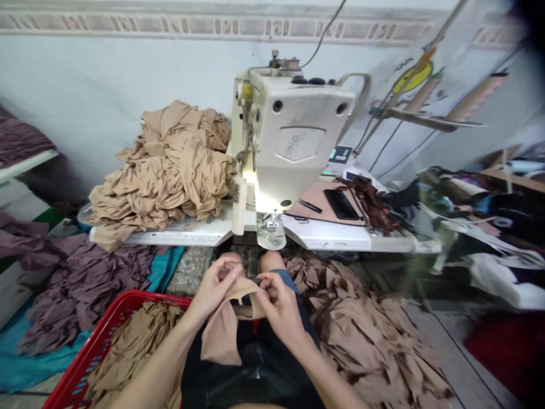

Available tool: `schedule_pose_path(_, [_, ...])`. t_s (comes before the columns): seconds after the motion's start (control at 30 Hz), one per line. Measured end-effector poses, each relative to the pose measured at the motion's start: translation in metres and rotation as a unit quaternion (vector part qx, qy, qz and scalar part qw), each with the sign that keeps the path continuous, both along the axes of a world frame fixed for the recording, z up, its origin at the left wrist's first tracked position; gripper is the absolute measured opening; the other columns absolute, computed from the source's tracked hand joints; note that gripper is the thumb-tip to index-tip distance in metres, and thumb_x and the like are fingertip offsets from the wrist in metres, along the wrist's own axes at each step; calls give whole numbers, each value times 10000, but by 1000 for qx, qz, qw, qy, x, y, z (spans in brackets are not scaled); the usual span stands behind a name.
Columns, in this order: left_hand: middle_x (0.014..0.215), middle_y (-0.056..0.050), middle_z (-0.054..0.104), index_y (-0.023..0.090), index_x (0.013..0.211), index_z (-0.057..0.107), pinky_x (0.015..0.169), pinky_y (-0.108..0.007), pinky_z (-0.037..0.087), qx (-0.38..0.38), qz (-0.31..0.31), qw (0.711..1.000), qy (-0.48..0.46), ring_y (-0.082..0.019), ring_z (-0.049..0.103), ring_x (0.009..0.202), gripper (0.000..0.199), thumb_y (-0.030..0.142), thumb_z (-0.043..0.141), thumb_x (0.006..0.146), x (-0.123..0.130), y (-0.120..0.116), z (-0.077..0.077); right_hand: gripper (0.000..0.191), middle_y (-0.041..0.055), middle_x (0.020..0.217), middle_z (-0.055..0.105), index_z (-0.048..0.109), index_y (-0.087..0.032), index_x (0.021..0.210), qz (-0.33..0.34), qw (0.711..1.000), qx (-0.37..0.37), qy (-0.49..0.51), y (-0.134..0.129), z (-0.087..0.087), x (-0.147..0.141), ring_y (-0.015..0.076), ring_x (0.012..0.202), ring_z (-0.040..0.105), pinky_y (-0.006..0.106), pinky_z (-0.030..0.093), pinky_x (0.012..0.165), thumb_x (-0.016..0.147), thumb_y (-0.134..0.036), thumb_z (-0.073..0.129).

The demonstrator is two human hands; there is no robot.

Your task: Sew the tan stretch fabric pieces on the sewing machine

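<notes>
Above my lap, a small beige cloth piece hangs between both hands. My left hand pinches its upper left part, fingers closed. At its upper right end, my right hand grips the fabric between thumb and fingers. The cloth's lower end drapes loosely over the dark covering on my lap. Just beyond my hands stands a white sewing machine with its lamp lit.
A beige cloth heap lies on the white table, left of the machine. A phone rests at the right. Below are a red basket at left and a beige pile at right.
</notes>
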State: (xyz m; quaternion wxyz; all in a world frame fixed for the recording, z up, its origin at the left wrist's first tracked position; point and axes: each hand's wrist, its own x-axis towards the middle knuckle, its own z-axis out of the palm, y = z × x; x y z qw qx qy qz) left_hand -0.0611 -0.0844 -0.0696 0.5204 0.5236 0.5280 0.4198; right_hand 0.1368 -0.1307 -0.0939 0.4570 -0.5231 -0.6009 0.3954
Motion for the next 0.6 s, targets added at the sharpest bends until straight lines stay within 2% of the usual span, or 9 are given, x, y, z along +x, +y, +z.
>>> schedule_pose_path(0.07, [1099, -99, 745, 219, 1089, 788, 965, -389, 549, 97, -64, 989, 87, -292, 701, 1073, 370, 450, 874, 814, 4, -2, 0, 117, 36, 866, 738, 761, -199, 974, 37, 996, 26, -83, 12, 14, 27, 183, 731, 677, 272, 482, 689, 967, -248, 655])
schedule_pose_path(0.13, [1229, -112, 753, 249, 1142, 813, 1061, -404, 510, 128, -152, 974, 112, -319, 680, 1188, 422, 370, 934, 757, 14, -10, -1, 145, 35, 806, 763, 802, -214, 846, 99, 983, 23, -154, 22, 32, 52, 204, 763, 694, 281, 467, 710, 949, -238, 702])
schedule_pose_path(0.2, [1168, -86, 790, 253, 1173, 806, 981, -356, 532, 85, -233, 964, 98, -291, 719, 1085, 417, 342, 923, 783, 28, -20, -4, 171, 20, 730, 757, 823, -227, 772, 153, 967, 2, -203, 28, 48, 72, 192, 698, 669, 275, 437, 666, 927, -245, 754])
schedule_pose_path(0.3, [865, -34, 795, 211, 1005, 821, 753, -281, 508, 24, -300, 949, 91, -215, 706, 782, 151, 332, 759, 942, 48, -32, -11, 249, 1, 653, 727, 831, -226, 712, 249, 942, -30, -222, 33, 65, 92, 159, 610, 606, 260, 403, 613, 942, -301, 771])
schedule_pose_path(0.37, [747, -30, 770, 199, 853, 819, 724, -281, 478, 32, -303, 947, 106, -201, 670, 707, 237, 344, 688, 987, 54, -32, -12, 291, -9, 649, 719, 846, -220, 740, 320, 924, -60, -201, 37, 68, 102, 144, 582, 570, 250, 402, 600, 965, -384, 759])
schedule_pose_path(0.43, [752, -42, 785, 209, 799, 822, 764, -297, 473, 49, -287, 949, 120, -212, 669, 732, 282, 370, 687, 987, 53, -27, -8, 331, -12, 666, 712, 861, -214, 787, 356, 916, -88, -166, 40, 68, 108, 141, 592, 551, 244, 410, 607, 973, -461, 745])
schedule_pose_path(0.5, [824, -56, 809, 222, 801, 832, 809, -311, 474, 58, -272, 952, 128, -226, 679, 788, 268, 386, 707, 973, 48, -20, 0, 345, -5, 691, 704, 869, -202, 823, 345, 925, -107, -120, 43, 65, 111, 146, 623, 547, 242, 408, 608, 962, -493, 745])
schedule_pose_path(0.6, [862, -68, 801, 214, 813, 834, 803, -313, 479, 44, -254, 959, 121, -232, 681, 823, 282, 422, 721, 965, 38, -9, 9, 379, 14, 716, 706, 868, -180, 844, 287, 947, -139, -38, 43, 62, 107, 149, 632, 538, 246, 404, 594, 945, -524, 746])
